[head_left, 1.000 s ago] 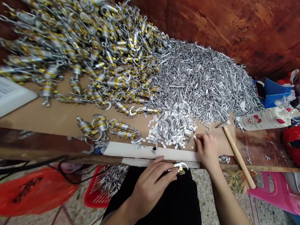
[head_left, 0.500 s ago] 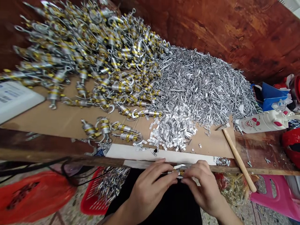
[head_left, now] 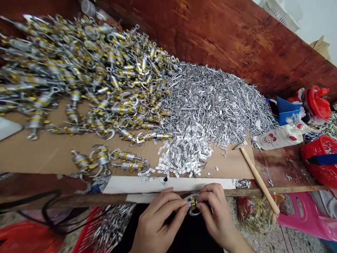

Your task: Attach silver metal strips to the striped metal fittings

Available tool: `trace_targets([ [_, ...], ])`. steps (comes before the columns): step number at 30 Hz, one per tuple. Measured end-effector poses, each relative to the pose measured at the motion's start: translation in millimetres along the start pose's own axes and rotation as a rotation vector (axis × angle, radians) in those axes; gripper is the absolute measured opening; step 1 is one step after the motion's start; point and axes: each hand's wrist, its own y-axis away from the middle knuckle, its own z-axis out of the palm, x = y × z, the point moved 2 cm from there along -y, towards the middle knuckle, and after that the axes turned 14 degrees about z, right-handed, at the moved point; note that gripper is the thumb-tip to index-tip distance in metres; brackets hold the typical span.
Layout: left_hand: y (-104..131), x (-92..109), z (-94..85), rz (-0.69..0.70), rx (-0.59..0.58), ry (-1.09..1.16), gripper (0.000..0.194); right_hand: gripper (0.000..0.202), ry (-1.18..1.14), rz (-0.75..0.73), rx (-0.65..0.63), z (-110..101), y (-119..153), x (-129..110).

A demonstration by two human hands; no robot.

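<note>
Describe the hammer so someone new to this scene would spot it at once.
Find the silver heap on the bench, then look in front of its right end. The hammer lies there, head on the cardboard, handle slanting out over the bench's front edge. Its long pale wooden handle sets it apart from the white bottle.

Place: a workshop, of the small hand-assembly kind. Contents in evidence: one long wooden bench with reddish-brown wooden backboard, surface partly covered in cardboard. One large heap of hooked metal fittings, silver with yellow parts. One adjoining heap of small metal rods and plates, loose and unboxed. One wooden-handled hammer, lying at the bench's right. One red slotted basket, below bench level, beside further small metal pieces. One speckled hard floor. Personal item: one white drink bottle, cartoon print, among the stock.
</note>
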Motion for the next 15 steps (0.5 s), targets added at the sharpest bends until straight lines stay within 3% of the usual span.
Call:
trace_targets([
  [6, 6.6, -0.1, 4.1, 0.047, -0.064, -0.025, 0.017, 0.013, 0.116, -0.087, 0.095, 0.9, 4.4, -7.5],
  [11, 10.2, -1.3, 6.3, 0.102, -0.171, 0.018, 0.021, 0.015, 0.132, -0.075, -0.053, 3.1, 7.6, -8.6],
  [15, 21.4, -2.5, 10.5, 0.177, -0.157, -0.006, 0.018, 0.014, 0.114, 0.066, -0.146, 8.7, 9.4, -2.9],
])
